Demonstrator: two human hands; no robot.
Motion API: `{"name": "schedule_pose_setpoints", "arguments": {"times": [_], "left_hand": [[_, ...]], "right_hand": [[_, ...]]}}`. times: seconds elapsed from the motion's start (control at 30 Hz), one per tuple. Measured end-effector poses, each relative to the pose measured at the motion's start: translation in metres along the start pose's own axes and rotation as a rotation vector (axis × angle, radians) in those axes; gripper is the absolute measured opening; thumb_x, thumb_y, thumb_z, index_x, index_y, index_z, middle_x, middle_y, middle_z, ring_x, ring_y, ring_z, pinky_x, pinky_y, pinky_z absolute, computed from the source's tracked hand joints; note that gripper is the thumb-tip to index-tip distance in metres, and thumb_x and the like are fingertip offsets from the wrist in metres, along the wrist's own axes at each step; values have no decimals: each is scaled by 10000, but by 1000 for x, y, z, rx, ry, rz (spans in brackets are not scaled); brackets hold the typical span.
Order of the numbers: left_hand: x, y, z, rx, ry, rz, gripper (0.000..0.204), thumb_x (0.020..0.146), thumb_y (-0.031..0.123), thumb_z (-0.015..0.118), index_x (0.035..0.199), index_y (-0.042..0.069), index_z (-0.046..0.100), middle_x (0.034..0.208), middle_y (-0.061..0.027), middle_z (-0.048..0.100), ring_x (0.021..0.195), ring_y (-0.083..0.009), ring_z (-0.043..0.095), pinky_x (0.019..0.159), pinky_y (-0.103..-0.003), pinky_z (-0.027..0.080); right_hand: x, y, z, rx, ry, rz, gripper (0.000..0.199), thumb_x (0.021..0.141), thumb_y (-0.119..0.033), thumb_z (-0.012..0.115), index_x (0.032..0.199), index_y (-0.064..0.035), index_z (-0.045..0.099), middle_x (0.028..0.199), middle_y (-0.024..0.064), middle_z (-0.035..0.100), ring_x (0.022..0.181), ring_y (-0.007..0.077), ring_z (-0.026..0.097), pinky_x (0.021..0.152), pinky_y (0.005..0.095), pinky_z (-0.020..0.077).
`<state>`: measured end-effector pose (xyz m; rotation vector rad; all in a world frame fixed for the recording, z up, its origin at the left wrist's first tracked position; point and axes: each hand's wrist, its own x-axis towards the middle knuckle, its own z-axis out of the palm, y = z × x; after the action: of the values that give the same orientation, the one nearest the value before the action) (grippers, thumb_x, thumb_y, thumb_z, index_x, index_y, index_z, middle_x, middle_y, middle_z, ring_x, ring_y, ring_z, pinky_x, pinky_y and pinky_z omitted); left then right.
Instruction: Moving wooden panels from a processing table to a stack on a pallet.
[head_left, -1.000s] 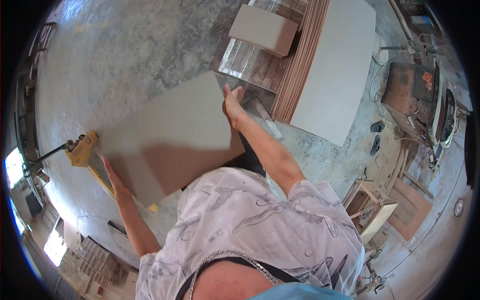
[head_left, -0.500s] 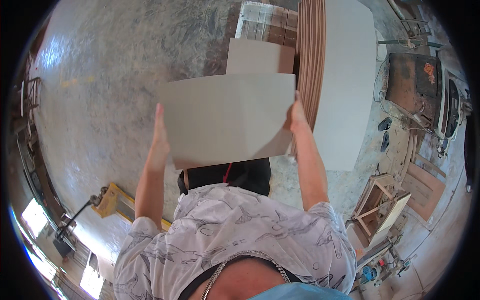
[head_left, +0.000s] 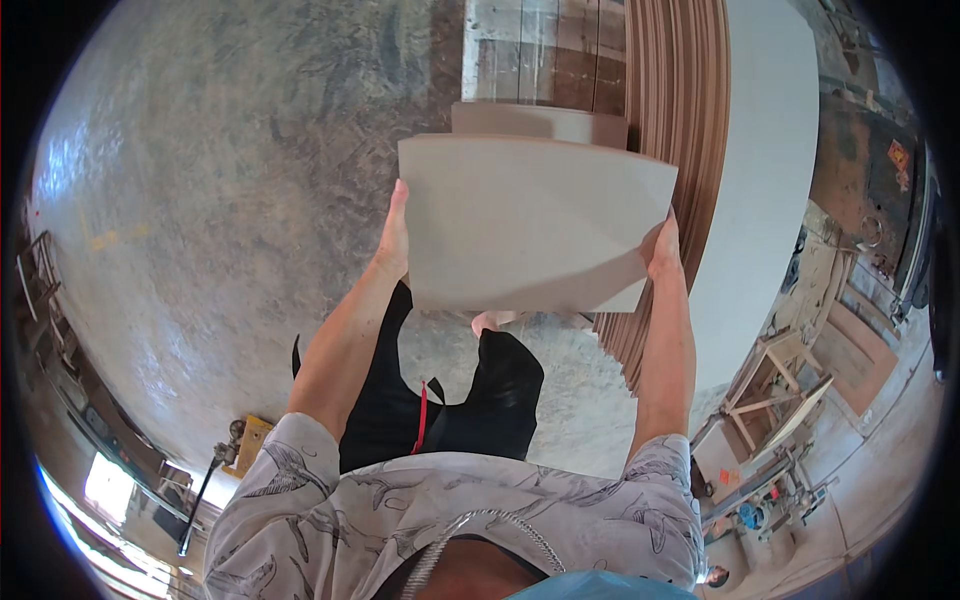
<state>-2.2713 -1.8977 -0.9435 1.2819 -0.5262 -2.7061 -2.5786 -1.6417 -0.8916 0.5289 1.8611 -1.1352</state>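
A pale grey rectangular board [head_left: 530, 220] is held out in front of me between both hands. My left hand [head_left: 396, 232] is closed on its left edge, thumb along the side and the other fingers hidden. At the opposite edge, my right hand [head_left: 665, 248] grips the board near its lower right part, fingers likewise mostly out of sight beneath. Just beyond it lies another grey board [head_left: 540, 121], largely covered by the held one. I cannot tell whether the two boards touch.
Right of the boards rises a tall stack of large sheets, its layered brown edges [head_left: 680, 130] facing me. A weathered wooden platform [head_left: 545, 55] lies at the far side. Lower right stands a wooden frame [head_left: 775, 390]. A yellow lift part [head_left: 250, 445] is at lower left.
In the picture, the held board and both hands have shifted right, closer to the sheet stack. More of the far board is covered. My legs and one foot now show below.
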Motion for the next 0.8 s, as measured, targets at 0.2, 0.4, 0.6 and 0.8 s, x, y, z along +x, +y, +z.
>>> {"name": "schedule_pose_setpoints", "arguments": {"times": [0.2,0.4,0.6,0.8], "left_hand": [[70,5,0,122,95,-5,912,795,708,366,1362,1,261,1379,-150,317,1275,-256,292,1042,-389,244],[166,-40,-67,1581,499,-186,861,728,633,571,1277,-7,398,1279,-142,450,1186,-206,416,980,-352,335],[178,-3,-25,826,401,89,749,624,398,787,1179,-17,502,1011,-117,625,915,-159,585,810,-268,451],[194,-26,-76,598,398,73,838,612,397,778,1247,-31,437,1106,-141,585,1053,-205,539,889,-297,413]], "right_hand": [[74,-32,19,-42,22,152,682,874,-610,268,1387,-162,289,1418,65,300,1284,253,288,1036,440,238],[181,20,32,-524,242,95,896,775,-699,421,1235,68,460,1258,190,487,1185,271,439,974,310,322],[212,67,54,-465,557,-313,748,819,-597,465,1045,108,572,980,231,620,925,310,592,811,373,436],[218,71,88,-573,687,-315,737,860,-570,406,1059,124,553,998,249,604,911,339,579,808,381,439]]}}
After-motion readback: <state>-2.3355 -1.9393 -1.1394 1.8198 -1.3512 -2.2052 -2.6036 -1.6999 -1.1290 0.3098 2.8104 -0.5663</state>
